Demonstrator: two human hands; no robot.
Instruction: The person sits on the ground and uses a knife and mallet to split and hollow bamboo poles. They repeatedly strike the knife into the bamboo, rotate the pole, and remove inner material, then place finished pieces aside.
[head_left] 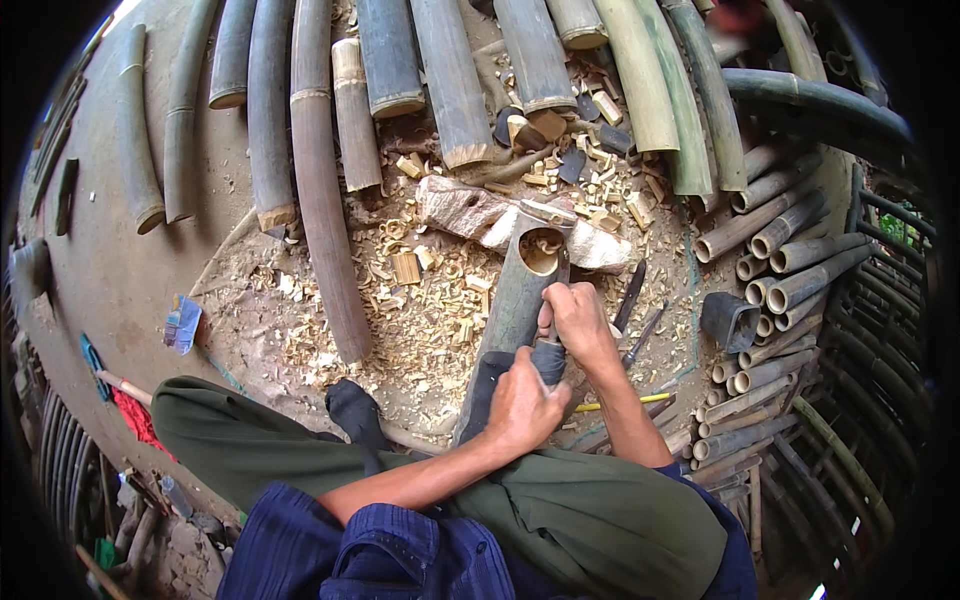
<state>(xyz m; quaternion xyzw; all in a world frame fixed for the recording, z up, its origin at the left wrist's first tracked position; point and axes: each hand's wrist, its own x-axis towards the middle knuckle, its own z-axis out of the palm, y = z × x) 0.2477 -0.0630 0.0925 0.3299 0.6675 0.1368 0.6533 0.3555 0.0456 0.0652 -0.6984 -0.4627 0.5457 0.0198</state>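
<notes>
A thick bamboo pole (510,310) slants away from between my legs. Its far end has a slanted oval opening with curled shavings inside, and it rests on a pale wood block (465,212). My left hand (525,402) is closed around the dark grey, wrapped-looking grip of a hand tool (548,361) beside the pole. Just farther along the same tool, my right hand (578,322) is closed in a fist. The tool's working end is mostly hidden by the right hand and the pole, so its kind is unclear. Right of that hand lies a dark knife blade (630,296).
Wood shavings (400,310) cover the ground ahead. Several large bamboo poles (325,220) lie beyond them. A thin metal tool (643,335) and a yellow strip (625,403) lie right of my hands. Farther right are a black container (728,321) and stacked bamboo tubes (785,290).
</notes>
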